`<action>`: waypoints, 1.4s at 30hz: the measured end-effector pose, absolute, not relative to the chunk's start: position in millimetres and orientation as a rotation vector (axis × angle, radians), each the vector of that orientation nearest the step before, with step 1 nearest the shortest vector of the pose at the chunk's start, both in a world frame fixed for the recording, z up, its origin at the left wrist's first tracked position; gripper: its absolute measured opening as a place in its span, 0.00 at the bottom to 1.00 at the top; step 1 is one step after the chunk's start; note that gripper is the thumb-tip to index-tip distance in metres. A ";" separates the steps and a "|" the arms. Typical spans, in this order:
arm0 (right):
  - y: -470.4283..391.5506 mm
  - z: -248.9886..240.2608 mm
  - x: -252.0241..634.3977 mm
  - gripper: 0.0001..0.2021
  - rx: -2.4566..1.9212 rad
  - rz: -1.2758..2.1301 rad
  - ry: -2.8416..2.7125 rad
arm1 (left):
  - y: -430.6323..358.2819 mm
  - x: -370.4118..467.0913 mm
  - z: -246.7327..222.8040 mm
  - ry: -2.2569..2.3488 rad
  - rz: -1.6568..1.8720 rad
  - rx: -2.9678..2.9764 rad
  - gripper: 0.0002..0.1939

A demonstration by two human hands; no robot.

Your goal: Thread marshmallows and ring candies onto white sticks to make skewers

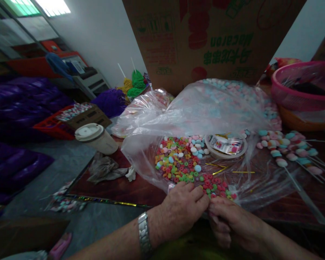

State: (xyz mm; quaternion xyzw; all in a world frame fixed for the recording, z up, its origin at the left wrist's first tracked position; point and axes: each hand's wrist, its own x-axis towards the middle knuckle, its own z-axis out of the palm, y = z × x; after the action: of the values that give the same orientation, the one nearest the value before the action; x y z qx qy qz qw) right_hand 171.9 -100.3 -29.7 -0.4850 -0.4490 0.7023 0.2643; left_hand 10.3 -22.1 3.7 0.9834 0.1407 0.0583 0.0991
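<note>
My left hand, with a metal-band watch on its wrist, is closed at the table's near edge. My right hand meets it there, its fingers curled in. Whatever is between the fingers is hidden. Just beyond the hands, ring-shaped gummy candies in red, green and orange lie spread on clear plastic. Pastel marshmallows are mixed in at the far side. A round white tub holds small printed packets. Gold twist ties lie nearby on the plastic.
A big clear bag of marshmallows stands before a cardboard box. Marshmallow skewers and a pink basket are at right. At left are a lidded cup and a grey cloth.
</note>
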 end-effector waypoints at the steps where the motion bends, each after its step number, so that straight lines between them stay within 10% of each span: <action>1: -96.7 -27.7 175.6 0.15 -1.260 2.012 -1.136 | -23.9 7.0 -0.4 0.404 0.389 2.901 0.09; 7: -37.5 -36.0 215.4 0.14 -2.107 0.674 -1.659 | -25.1 6.1 -22.1 1.056 0.775 1.659 0.10; 11: -10.4 -58.9 217.1 0.13 -2.268 0.424 -1.672 | -23.1 16.5 -16.6 1.163 0.609 0.956 0.09; 33: -62.3 -27.6 153.1 0.08 -1.300 0.868 -1.571 | -22.1 24.1 -24.0 1.113 0.569 0.886 0.11; 42: -64.2 -43.4 151.7 0.23 -1.541 0.665 -1.673 | -33.8 18.5 -24.0 1.014 0.475 1.049 0.18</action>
State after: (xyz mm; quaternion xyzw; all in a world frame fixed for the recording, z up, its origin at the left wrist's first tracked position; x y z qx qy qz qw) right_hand 151.7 -64.2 -43.4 -0.6024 -0.6542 0.2599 0.3763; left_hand 18.5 -33.8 -24.0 0.4744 0.4587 0.2148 0.7200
